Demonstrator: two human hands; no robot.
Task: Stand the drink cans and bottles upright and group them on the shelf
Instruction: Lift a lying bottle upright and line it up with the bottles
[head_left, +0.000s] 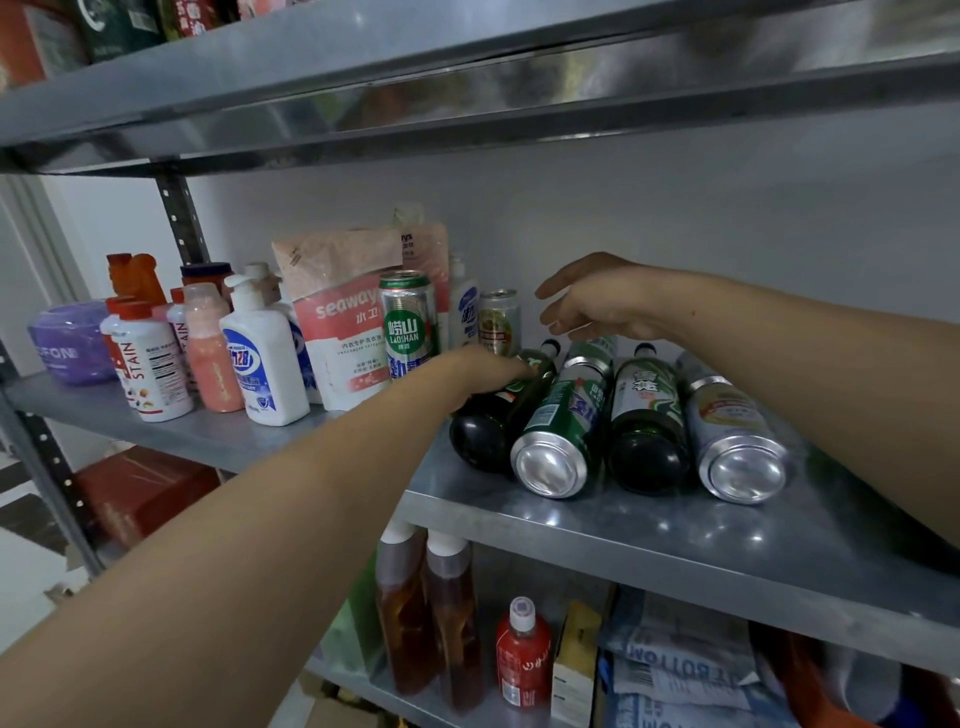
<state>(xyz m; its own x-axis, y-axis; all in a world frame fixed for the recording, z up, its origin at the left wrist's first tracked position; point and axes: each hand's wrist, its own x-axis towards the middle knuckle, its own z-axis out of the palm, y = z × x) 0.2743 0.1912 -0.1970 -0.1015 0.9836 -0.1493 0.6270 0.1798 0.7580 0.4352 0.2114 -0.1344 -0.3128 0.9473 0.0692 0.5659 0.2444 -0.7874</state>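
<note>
Left hand (488, 371) grasps lying dark bottle (483, 431); right hand (597, 306) released, near lying green can (566, 426).

Metal shelf (675, 545) holds four lying drinks (566, 431), two upright cans (409, 322), detergent bottles (265, 358).

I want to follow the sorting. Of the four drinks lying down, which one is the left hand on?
The leftmost dark bottle: the left hand curls over it. The green can, second bottle and silver can lie further right, beyond that hand.
</note>
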